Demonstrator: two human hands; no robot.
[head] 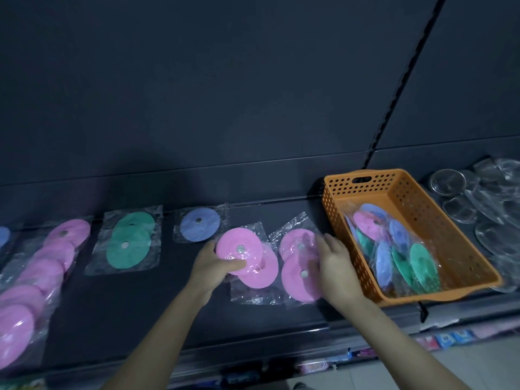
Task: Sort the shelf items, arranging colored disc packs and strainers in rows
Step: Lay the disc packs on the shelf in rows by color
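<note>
Blurring fingertips (323,240), hands (218,264) (336,267) on pink pks (253,273) (299,277)

I am finding no text, brand, number or sign that can be read anywhere in this view. The clear wrapper of the pink disc pack (230,243) is showing only glare. The orange basket (365,190) is showing only its plain perforated wall. The small packets (447,339) on the lower shelf are showing blue and pink printing, but it is too blurred and too small for me to make out a single letter or figure.
</note>
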